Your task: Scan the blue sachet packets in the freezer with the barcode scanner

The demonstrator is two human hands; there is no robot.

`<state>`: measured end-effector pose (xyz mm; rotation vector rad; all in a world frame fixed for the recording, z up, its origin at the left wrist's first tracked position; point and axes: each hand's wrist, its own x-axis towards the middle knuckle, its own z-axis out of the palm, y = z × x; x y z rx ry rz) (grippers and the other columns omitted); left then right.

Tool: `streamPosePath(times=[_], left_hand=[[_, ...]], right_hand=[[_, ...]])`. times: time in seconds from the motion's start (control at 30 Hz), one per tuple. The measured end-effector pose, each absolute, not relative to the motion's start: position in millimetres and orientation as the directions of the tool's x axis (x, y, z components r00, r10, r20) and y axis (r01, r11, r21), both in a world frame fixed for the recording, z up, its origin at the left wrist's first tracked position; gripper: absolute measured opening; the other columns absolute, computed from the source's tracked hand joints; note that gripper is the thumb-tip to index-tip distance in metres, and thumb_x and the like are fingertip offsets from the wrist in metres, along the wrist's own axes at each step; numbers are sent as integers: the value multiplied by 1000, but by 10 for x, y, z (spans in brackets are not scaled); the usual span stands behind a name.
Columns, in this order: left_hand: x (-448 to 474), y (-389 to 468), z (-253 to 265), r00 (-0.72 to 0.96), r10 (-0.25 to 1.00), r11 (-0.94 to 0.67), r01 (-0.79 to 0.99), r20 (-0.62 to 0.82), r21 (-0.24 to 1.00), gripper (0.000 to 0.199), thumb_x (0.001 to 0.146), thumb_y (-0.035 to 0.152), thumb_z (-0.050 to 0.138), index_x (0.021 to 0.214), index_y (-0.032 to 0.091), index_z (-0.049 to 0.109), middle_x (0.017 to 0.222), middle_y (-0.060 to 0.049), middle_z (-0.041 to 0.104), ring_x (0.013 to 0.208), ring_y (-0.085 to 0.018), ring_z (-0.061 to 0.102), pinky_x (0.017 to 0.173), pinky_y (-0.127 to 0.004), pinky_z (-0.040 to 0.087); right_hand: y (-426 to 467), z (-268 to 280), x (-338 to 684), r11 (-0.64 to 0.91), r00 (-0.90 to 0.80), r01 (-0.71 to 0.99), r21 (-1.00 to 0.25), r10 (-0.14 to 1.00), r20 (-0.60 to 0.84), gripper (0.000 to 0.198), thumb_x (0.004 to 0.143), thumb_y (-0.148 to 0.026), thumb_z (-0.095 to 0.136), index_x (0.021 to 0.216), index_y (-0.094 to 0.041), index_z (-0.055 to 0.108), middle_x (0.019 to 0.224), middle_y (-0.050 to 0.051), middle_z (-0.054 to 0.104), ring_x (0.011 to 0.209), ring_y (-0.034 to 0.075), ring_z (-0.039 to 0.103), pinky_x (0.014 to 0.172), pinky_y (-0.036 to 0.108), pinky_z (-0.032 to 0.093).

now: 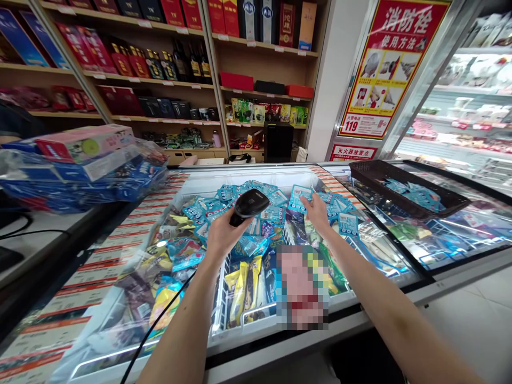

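My left hand (226, 234) is wrapped round the handle of a black barcode scanner (252, 204), its head tilted to the right. A black cable trails from it down past my left forearm. My right hand (317, 213) pinches the lower corner of a small blue packet (300, 197) with a white printed panel. Many like it lie spread over the glass top of the chest freezer (192, 184), around and beyond both hands. One single blue packet (348, 224) lies to the right of my right wrist. Wrapped ice creams (248, 285) show through the glass below.
A dark brown tray (408, 189) holding more blue packets stands on the freezer at the right. Boxes and blue plastic-wrapped packs (80, 170) are piled at the left. Behind are shelves (160, 80) of boxes and bottles. Striped price labels (116, 250) line the glass.
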<state>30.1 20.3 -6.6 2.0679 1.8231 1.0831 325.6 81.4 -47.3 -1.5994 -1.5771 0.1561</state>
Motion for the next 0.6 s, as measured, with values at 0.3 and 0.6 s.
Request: streamPosePath(times=[0.3,0.6], left_hand=[[412,212,-118,52,929,-289,721,366,630,51,74,63,56,99,20,69,70,-3,66,64,-18,57,56,-25,36],[521,217,-98,126,941,-297,748,313,594,50,74,64,56,89,18,69,70,-6,68,67,-22,62,54,-26,37]], right_hand=[[686,-783,3179,154,187,470,-869,945,269,23,88,-46,49,84,-25,39,55,0,63,59,25,66,55,35,45],[671,-747,3167,166,185,544,-822,932,311,19,88,-39,51,85,-26,38,53,-1,62,67,27,66,71,40,48]])
